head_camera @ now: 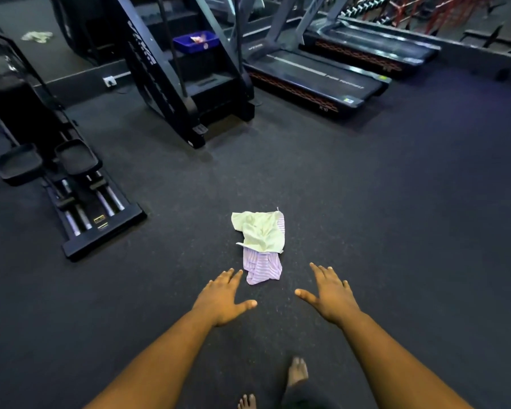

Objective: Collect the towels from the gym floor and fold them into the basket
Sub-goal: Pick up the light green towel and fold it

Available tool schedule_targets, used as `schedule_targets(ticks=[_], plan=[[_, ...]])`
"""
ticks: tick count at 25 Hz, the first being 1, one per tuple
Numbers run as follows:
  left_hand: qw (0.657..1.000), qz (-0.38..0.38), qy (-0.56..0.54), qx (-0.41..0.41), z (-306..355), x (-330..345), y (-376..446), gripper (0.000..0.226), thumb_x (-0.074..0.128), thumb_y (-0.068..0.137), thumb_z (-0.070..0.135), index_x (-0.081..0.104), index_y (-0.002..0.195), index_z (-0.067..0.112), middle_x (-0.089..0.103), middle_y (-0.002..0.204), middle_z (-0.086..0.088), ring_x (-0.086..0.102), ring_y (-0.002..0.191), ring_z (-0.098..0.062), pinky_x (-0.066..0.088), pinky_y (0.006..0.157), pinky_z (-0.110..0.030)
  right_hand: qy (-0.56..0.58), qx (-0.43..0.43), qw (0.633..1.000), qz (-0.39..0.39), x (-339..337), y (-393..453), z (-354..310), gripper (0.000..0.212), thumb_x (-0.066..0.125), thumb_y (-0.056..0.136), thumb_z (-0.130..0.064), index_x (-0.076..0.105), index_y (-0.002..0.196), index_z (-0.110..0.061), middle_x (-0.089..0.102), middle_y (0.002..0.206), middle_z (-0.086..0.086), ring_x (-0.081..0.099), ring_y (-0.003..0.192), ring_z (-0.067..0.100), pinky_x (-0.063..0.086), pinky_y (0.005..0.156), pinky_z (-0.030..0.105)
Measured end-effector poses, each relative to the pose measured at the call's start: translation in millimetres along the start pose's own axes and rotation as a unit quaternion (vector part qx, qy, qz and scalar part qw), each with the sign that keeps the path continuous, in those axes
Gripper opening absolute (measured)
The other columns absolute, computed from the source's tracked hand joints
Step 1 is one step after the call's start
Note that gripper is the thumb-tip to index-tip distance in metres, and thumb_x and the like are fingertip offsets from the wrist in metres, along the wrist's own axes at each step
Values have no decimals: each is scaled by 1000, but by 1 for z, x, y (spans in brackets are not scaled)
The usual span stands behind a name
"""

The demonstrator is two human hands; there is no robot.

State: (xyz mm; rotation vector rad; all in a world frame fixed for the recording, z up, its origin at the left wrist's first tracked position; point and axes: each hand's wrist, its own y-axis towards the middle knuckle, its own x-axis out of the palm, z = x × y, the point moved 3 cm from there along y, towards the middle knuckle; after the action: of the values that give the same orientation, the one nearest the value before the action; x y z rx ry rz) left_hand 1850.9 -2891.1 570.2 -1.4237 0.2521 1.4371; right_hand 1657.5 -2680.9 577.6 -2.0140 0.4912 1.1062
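Two towels lie in a small heap on the dark floor (396,202), in the middle of the room. The pale green towel (260,230) is on top, crumpled. The purple striped towel (261,267) sticks out from under it. The heap is longer than it is wide, and its long way runs from the person out toward the gym machines. The purple end points back at the person.

Both arms reach out over the floor. The left hand (223,296) is flat with straight fingers and holds nothing; its fingertips are just beside the purple end. The right hand (329,292) is spread wide too, holding nothing, near the heap on the other side.

Far back, a blue basket (195,42) sits on the stair machine (189,84). Another pale towel (37,36) lies on the floor at the far left.
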Motion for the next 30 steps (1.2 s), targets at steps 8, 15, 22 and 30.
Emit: schedule_targets(ticks=[8,15,22,30], plan=[[997,-53,-33,-53,-9,-15,240,105,41,85,84,4,163,25,1,171,-2,5,157,-20,14,126,-47,28,-4,995,-93,4,265,31,95,47,88,-77,13,162,-28,18,168,0,10,156,23,18,122,57],[982,-127,-80,-117,-46,59,471,100,45,89,78,5,163,25,1,171,0,2,157,-18,11,126,-46,-23,-4,982,-186,80,509,80,89,50,90,-72,20,160,-26,27,165,3,19,154,25,24,122,52],[968,-195,-87,-134,-127,227,630,101,46,87,78,5,163,25,3,171,-2,2,157,-20,12,125,-48,-53,5,968,-244,265,674,118,54,57,93,-55,49,138,-27,59,137,6,57,124,29,50,94,41],[967,-224,-65,-100,-204,361,710,103,38,88,81,-2,163,22,-6,171,-5,-1,157,-24,9,125,-50,-224,-77,953,-190,429,789,125,45,68,90,-30,47,128,-17,64,114,7,63,104,32,45,85,41]])
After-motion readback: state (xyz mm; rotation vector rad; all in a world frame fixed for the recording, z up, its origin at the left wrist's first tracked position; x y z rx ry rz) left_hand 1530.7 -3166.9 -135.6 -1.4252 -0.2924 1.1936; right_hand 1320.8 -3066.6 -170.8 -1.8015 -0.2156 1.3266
